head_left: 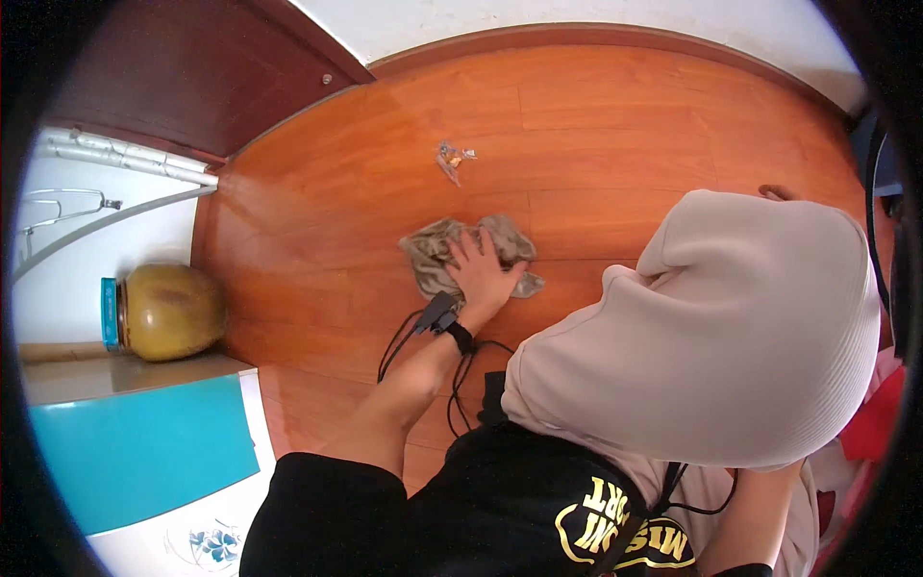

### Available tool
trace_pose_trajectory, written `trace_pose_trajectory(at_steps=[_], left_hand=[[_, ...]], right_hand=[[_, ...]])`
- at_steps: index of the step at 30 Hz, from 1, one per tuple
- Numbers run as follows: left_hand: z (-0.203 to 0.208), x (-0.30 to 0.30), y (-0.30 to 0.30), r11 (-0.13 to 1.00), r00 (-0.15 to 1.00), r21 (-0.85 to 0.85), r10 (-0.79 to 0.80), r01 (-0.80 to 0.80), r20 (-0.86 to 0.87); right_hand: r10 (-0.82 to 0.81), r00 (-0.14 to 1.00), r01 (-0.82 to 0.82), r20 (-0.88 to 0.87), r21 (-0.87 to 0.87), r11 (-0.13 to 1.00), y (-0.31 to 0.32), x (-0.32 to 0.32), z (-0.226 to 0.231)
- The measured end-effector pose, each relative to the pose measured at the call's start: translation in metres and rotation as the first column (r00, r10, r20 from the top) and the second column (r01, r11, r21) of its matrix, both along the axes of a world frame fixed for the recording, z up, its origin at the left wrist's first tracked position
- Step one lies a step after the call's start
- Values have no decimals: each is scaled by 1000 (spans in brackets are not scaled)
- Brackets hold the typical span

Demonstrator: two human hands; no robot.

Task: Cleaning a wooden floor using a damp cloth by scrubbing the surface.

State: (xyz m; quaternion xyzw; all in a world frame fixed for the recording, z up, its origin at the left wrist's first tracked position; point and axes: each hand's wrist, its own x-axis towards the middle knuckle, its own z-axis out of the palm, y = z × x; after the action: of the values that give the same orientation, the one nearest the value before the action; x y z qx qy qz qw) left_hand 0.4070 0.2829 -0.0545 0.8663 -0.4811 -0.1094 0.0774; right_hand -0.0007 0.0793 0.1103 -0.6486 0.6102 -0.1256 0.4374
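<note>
My left hand (484, 276) lies palm down with its fingers spread on a crumpled grey-brown cloth (433, 252), which rests on the wooden floor. A black strap (459, 337) circles that wrist, with a small dark device (437, 313) and black cables beside it. Beyond the cloth is a small heap of litter (449, 163), made of scraps too small to name. My right forearm (760, 519) shows at the lower right and passes behind my bent knee, so my right hand is hidden.
My knee in beige trousers (711, 327) covers much of the right side. On the left are a yellow-brown jar (173, 313) with a teal lid, a teal-and-white cabinet (154, 447) and a grey hose (106, 226). A dark red door (192, 77) and a skirting board (577, 36) border the floor (615, 125).
</note>
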Motion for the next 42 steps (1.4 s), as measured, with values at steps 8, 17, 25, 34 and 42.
trace_pose_trajectory(at_steps=[8, 17, 25, 34, 42], left_hand=[[-27, -106, -42, 757, 779, -195, -623, 623, 71], [76, -81, -53, 518, 559, -430, -828, 739, -37], [261, -46, -259, 325, 760, -816, -619, 479, 199], [266, 10, -366, 596, 853, -625, -457, 504, 252], [175, 50, -274, 765, 924, -520, -342, 380, 172]], right_hand=[[22, 1000, -22, 6, -9, 1000, -13, -3, 5], [15, 994, -17, 112, 19, 1000, -18, -31, 8], [-312, 936, 294, 165, 124, 948, -14, -89, 21], [-165, 974, 148, 157, 111, 983, -103, -33, 7], [-131, 986, 112, 108, 161, 981, -177, -2, -28]])
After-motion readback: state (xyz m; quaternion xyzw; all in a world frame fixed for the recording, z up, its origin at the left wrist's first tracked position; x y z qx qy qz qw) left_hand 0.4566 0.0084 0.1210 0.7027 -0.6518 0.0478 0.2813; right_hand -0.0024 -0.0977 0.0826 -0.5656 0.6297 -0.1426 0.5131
